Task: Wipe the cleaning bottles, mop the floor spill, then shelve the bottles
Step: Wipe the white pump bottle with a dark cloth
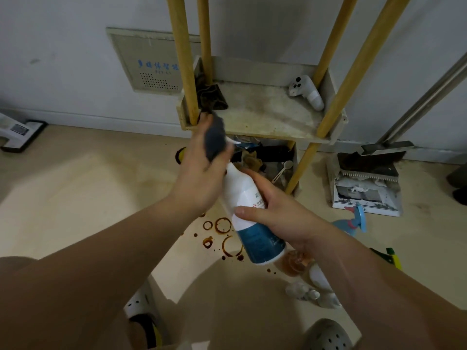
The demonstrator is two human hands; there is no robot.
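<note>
My right hand (pixel 273 210) grips a white and blue bottle (pixel 249 215) around its middle, tilted with its top pointing up and left. My left hand (pixel 202 170) holds a grey cloth (pixel 214 140) pressed against the bottle's top. Below the bottle, brown rings and drops of a spill (pixel 222 236) mark the beige floor. A blue spray bottle (pixel 353 222) stands on the floor to the right. Another bottle (pixel 318 276) with an amber part lies on the floor under my right forearm. The shelf (pixel 265 117) with yellow posts stands against the wall ahead.
A white trigger-like object (pixel 307 92) and a dark rag (pixel 211 97) lie on the shelf. A dustpan with a brush (pixel 366 183) sits at the right. A white appliance (pixel 17 132) lies at the left wall. My shoes (pixel 326 334) are at the bottom.
</note>
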